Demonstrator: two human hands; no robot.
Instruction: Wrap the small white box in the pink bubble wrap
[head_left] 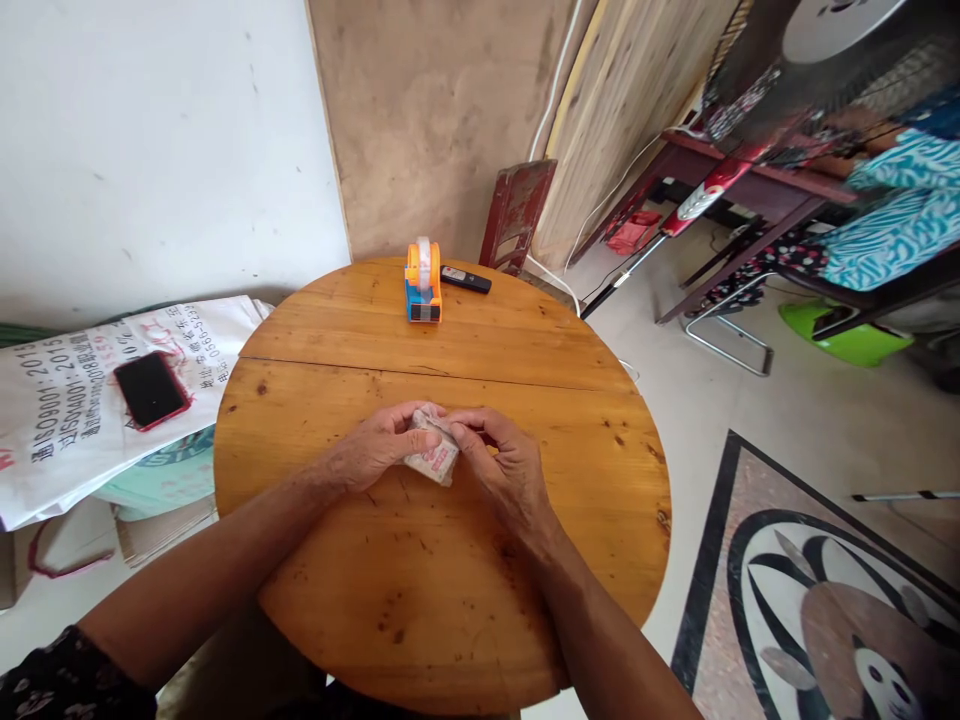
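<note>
A small pale packet [433, 458] with red print, in what looks like a clear plastic wrapper, is held just over the round wooden table [420, 590]. My left hand [382, 445] is closed on its left side, the thumb lying across the top face. At the packet's upper right, my right hand [506, 460] pinches the wrapper's edge between thumb and finger. Further back on the table stands an orange and blue tape dispenser [424, 282] with a roll of clear tape. Beside it lies a black remote control [466, 280].
On the left, a phone [152, 390] lies on a printed white sack [67, 400]. A red-brown chair [517, 215] stands behind the table. To the right are a standing fan [705, 195], a dark desk [765, 180] and a person in patterned blue clothing [892, 220].
</note>
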